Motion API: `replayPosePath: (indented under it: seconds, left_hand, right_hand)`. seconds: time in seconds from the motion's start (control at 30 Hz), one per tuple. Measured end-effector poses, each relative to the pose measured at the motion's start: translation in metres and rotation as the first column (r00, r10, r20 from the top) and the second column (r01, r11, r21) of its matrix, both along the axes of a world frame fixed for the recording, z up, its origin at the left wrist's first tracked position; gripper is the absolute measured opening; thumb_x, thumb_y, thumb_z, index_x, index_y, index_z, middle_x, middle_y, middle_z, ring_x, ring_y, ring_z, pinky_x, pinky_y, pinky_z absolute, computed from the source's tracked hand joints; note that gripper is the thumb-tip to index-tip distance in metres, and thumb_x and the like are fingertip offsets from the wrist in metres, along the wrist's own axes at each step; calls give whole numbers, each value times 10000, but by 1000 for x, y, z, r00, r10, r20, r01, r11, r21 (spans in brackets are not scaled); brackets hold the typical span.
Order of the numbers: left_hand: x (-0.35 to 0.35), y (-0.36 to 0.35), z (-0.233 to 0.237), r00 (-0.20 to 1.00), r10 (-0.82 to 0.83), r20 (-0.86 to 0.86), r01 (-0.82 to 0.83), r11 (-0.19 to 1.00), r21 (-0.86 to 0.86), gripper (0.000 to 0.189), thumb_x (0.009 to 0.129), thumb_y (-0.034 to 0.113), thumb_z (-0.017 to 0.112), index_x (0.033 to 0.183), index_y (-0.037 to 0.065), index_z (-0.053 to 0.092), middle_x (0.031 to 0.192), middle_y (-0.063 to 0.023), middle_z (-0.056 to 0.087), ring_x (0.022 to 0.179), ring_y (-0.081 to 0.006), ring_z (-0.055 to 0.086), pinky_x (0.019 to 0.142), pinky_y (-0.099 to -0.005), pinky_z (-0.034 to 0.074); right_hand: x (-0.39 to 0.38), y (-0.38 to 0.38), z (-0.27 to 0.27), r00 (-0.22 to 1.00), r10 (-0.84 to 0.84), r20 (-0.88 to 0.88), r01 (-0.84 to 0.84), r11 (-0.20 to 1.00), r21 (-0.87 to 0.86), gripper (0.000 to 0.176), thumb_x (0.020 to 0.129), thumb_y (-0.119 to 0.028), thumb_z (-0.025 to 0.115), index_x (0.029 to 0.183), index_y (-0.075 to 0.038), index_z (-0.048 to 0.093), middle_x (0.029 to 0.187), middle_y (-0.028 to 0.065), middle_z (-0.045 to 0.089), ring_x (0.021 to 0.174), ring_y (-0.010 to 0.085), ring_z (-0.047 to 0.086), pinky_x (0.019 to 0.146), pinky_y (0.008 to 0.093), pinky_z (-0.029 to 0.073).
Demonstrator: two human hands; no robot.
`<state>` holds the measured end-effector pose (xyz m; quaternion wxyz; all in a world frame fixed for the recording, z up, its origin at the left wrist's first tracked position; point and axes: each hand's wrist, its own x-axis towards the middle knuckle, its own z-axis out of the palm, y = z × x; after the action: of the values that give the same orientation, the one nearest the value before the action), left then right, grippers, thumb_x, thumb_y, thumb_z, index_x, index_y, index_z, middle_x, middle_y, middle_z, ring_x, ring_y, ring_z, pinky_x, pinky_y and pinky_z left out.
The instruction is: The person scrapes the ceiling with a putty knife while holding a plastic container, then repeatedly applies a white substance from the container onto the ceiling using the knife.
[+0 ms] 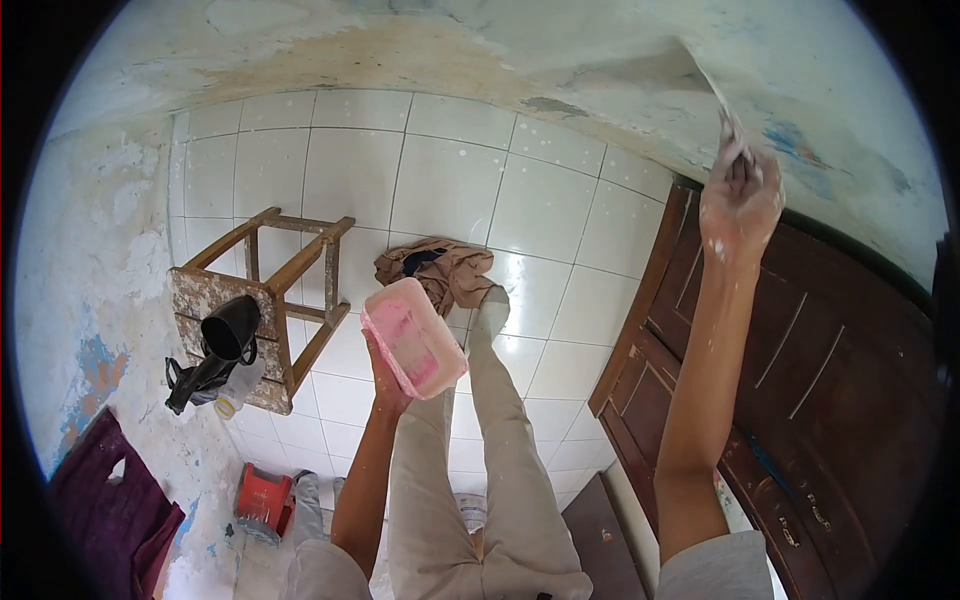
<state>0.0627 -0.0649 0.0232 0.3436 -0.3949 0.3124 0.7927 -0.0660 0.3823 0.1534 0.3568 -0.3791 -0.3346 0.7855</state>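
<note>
My left hand (385, 375) grips a pink plastic tub (413, 336) from below, holding it tilted at chest height over my legs. My right hand (738, 200) is raised to the wall, fingers closed around the handle of a putty knife (722, 108) whose blade presses against the patchy plastered wall (560, 50). White filler speckles that hand and forearm. The blade's tip is partly hidden by the hand and blurred.
A wooden stool (270, 300) stands on the white tiled floor (450, 190) at left, carrying a black bag (215, 350) and a bottle. A brown cloth (440, 268) lies on the tiles. A dark wooden door (810, 400) is at right, a red tool (262, 500) below left.
</note>
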Motion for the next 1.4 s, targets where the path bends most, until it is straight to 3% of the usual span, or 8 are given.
replayPosePath:
  seconds: [0.13,0.33,0.43,0.6,0.8,1.13,1.23,1.4]
  left_hand:
    - [0,1,0,1000,5,13,-5,1000,-28,808,873,728,324,1431,143,299,1342,-107,454,1218,-304,477,987,-510,445]
    - [-3,2,2,1000,-18,-1,18,1000,-5,815,869,733,321,1428,141,303,1332,-108,465,1199,-306,497,972,-510,464]
    - [-1,3,6,999,-34,-35,35,999,29,821,863,737,323,1426,140,304,1326,-108,471,1176,-310,519,949,-507,489]
    - [7,6,3,1000,0,1,0,1000,4,810,864,727,346,1424,143,307,1325,-103,472,1181,-305,514,954,-510,484]
    - [0,28,38,998,13,-61,-10,999,47,805,860,731,355,1425,158,315,1330,-83,467,1202,-289,488,988,-513,455]
    - [-48,67,255,906,-79,-416,196,949,246,965,803,802,275,1469,106,232,1448,-129,364,1319,-292,390,1058,-484,387]
    - [-31,70,328,859,-123,-496,207,971,119,972,803,805,264,1475,104,213,1462,-118,335,1338,-282,353,1104,-456,318]
    - [-1,83,418,747,-108,-656,113,993,-36,973,802,807,251,1473,103,201,1452,-95,323,1335,-262,336,1095,-448,315]
  right_hand:
    - [16,-25,-56,987,139,85,-140,990,1,200,938,-59,458,1002,115,532,1089,226,592,1035,278,597,923,306,518]
    - [-19,-22,-227,911,368,187,-260,863,-433,265,983,-124,403,1100,79,528,1117,215,586,1015,323,600,870,345,574]
    - [-53,9,-232,984,172,49,-141,912,-386,245,944,-44,468,1106,139,487,1088,248,584,1017,294,596,853,285,573]
    - [-52,-7,-70,964,262,53,-251,955,-156,251,941,-51,445,1053,169,489,1039,236,600,1058,291,579,890,259,539]
    - [77,-65,14,899,430,82,-435,899,54,273,961,-284,521,1119,-68,572,1042,50,635,1009,183,584,874,371,464]
    - [150,-163,230,830,541,138,-541,840,-39,160,904,-34,571,1057,15,576,945,53,612,834,139,611,774,272,500]
    - [178,-174,285,675,631,382,-702,709,68,179,884,-26,587,1051,38,572,930,96,628,817,185,631,772,289,501]
    - [214,-170,390,700,425,574,-671,116,732,345,696,5,638,1033,61,592,901,217,626,783,371,643,695,383,530]
